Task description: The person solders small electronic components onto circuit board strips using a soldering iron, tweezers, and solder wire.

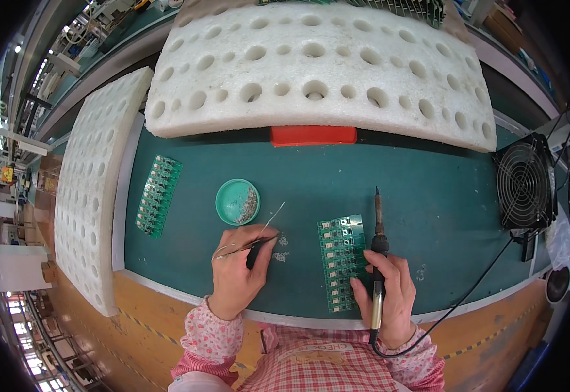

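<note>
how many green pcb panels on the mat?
2. One green board panel lies between the hands, with the right hand resting on its lower right edge; the other panel lies at the mat's left, beside the round green dish. None visibly hidden.

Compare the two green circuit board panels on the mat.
The left panel lies alone near the foam sheet, untouched; the right panel lies by the right hand, whose fingers rest on it. The left panel looks narrower and tilted; the right looks wider. Both are green and flat.
</note>
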Demonstrator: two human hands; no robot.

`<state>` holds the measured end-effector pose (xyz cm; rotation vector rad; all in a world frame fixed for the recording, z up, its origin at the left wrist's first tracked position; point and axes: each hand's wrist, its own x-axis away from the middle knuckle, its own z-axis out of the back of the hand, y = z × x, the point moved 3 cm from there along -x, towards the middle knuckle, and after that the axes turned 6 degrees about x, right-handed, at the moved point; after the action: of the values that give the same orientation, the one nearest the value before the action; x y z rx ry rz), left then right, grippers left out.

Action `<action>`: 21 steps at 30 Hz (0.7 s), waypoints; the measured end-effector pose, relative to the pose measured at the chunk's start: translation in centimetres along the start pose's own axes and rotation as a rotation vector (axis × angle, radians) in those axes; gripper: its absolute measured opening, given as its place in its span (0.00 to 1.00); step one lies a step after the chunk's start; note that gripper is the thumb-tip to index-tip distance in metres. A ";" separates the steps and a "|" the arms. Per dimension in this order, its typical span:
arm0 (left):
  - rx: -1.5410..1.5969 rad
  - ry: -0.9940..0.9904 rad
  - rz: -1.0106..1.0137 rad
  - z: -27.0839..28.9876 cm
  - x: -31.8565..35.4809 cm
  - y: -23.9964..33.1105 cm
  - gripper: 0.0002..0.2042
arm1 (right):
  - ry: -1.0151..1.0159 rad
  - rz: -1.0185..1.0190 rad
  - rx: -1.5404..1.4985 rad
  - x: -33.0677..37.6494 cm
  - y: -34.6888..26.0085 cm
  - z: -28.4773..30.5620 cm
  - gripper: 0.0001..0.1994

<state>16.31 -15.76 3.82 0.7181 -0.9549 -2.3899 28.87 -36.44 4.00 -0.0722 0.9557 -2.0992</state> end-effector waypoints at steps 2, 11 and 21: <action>0.002 0.000 -0.001 0.0 -0.1 0.1 0.08 | 0.002 0.010 0.003 -0.1 0.0 0.0 0.27; -0.012 -0.012 -0.015 -0.1 -0.1 0.0 0.08 | -0.002 0.013 0.007 0.0 0.0 0.0 0.27; -0.012 -0.021 -0.060 -0.5 -0.4 1.0 0.08 | 0.014 0.022 0.004 -0.1 0.1 0.4 0.26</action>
<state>17.10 -16.42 4.35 0.7281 -0.9399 -2.4579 29.16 -36.65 4.25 -0.0443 0.9563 -2.0839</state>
